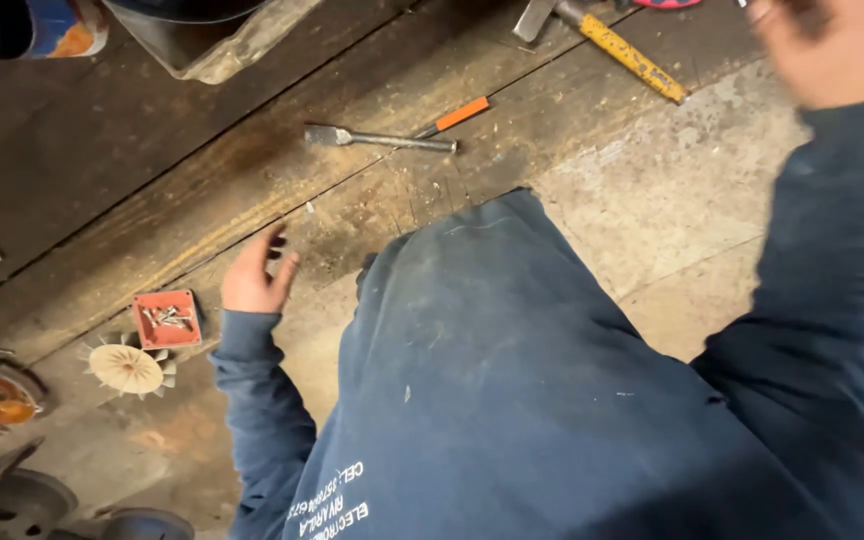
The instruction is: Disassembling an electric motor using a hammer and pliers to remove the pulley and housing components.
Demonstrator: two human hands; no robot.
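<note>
While left hand (255, 275) is hovering, grip released, just below chisel (377, 138), right hand (832, 45) is blurring—grip can't tell; could knock hammer (617, 45) w/ sleeve.

Chisel (377, 138) on worn wooden floor (152, 190)

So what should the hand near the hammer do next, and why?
Probably the right hand should drop a little onto the yellow-handled hammer. It is blurred, empty as far as I can tell, and closest to that handle. The left hand rests open on the wooden bench, short of the chisel, so it looks like the bracing hand.
</note>
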